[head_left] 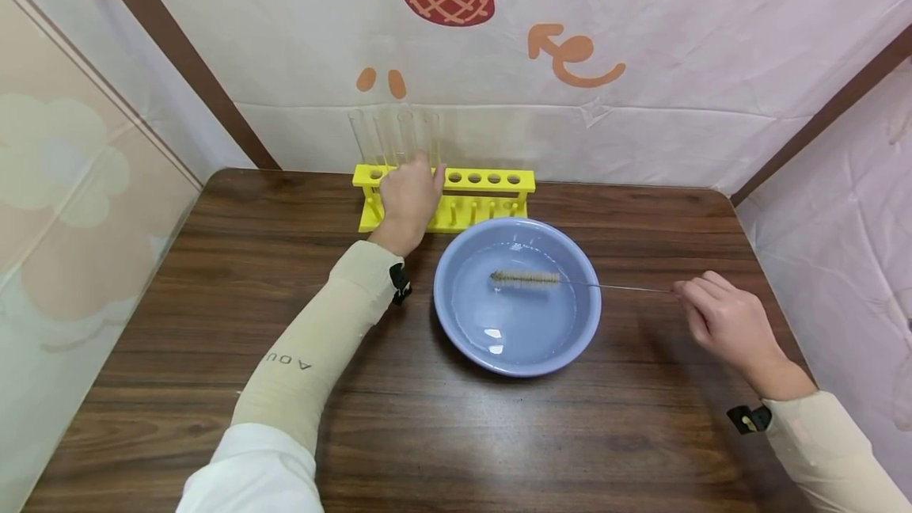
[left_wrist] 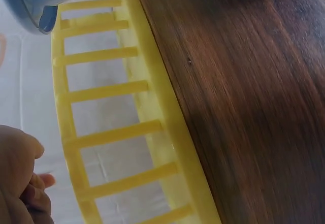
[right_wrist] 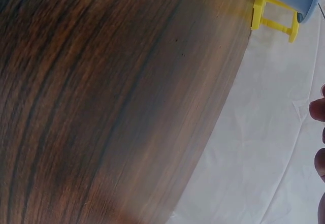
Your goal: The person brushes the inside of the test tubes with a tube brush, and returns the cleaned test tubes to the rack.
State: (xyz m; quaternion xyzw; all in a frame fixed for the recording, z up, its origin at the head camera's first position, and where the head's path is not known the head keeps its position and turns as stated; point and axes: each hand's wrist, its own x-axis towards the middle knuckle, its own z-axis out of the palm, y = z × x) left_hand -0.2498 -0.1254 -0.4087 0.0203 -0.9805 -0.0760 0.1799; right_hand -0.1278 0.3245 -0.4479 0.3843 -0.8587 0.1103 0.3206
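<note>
Several clear glass test tubes (head_left: 359,138) stand upright in the left part of a yellow test tube rack (head_left: 492,178). At the rack my left hand (head_left: 411,196) has its fingers curled round one of them, and the back of the hand hides the grip in the head view. In the left wrist view the left hand (left_wrist: 20,176) shows at the lower left, above the rack's pegs. My right hand (head_left: 730,327) pinches the thin wire handle of a test tube brush (head_left: 526,279). The bristled head is over the water in a blue basin (head_left: 445,307).
The basin stands just in front of the rack's right half on a dark wooden table (head_left: 442,450). Behind the table's far edge hangs a pale printed cloth (head_left: 677,101), with more cloth at both sides.
</note>
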